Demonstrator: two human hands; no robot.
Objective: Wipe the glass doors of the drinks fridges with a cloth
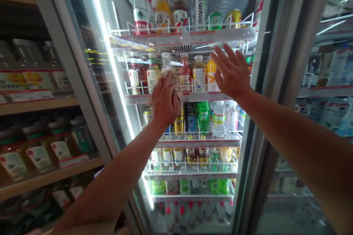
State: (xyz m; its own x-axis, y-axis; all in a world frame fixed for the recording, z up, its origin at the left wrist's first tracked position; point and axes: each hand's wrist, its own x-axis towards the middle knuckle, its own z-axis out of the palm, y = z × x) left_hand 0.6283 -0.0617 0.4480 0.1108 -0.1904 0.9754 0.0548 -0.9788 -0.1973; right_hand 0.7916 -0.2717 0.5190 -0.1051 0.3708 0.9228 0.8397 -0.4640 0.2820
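A crumpled beige cloth [173, 78] is under my left hand [164, 102], whose fingers and thumb press and grip it against the glass door of a drinks fridge, around the second shelf's height. Farther right, my right hand [233, 71] is open and holds nothing. Its fingers are apart and its palm faces the glass, in front of an orange drink bottle [211, 69]; whether it touches the pane, I cannot tell. Behind the cloth, part of the bottle row is hidden.
Wire fridge shelves hold bottles and cans, including a green bottle [203, 115] and a black-capped bottle [199, 3]. A metal door frame [278, 66] runs down the right. At left, a wooden shelf [41, 106] carries several bottles. Another fridge section is visible at far right.
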